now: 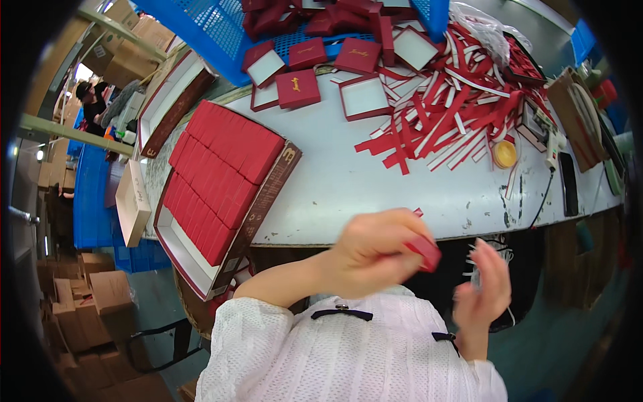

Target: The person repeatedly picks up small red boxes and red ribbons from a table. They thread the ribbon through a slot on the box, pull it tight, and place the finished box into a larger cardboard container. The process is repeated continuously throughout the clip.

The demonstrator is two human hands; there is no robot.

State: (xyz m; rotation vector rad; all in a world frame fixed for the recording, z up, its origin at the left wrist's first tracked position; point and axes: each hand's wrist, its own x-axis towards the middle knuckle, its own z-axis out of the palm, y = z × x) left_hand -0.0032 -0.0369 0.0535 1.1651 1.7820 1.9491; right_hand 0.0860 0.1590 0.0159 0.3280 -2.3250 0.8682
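Observation:
My left hand [378, 251] is closed around a small red strip [426, 254], held over the table's front edge close to my body. The strip looks bent, and motion blurs it. To its right my right hand [483, 288] is raised with fingers apart and nothing visible in it, also somewhat blurred. On the table beyond, a big pile of red and white strips [455, 107] spreads out. Several small red boxes lie at the back, among them a lidded box [298, 88] and an open one with a white inside [365, 97].
At left a large carton [258, 208] holds rows of red boxes. A blue plastic crate [207, 33] with more boxes stands at the back. On the right are a round yellow container [504, 155], a black phone-like slab [568, 184] and a cable. Brown cartons [110, 295] are stacked at lower left.

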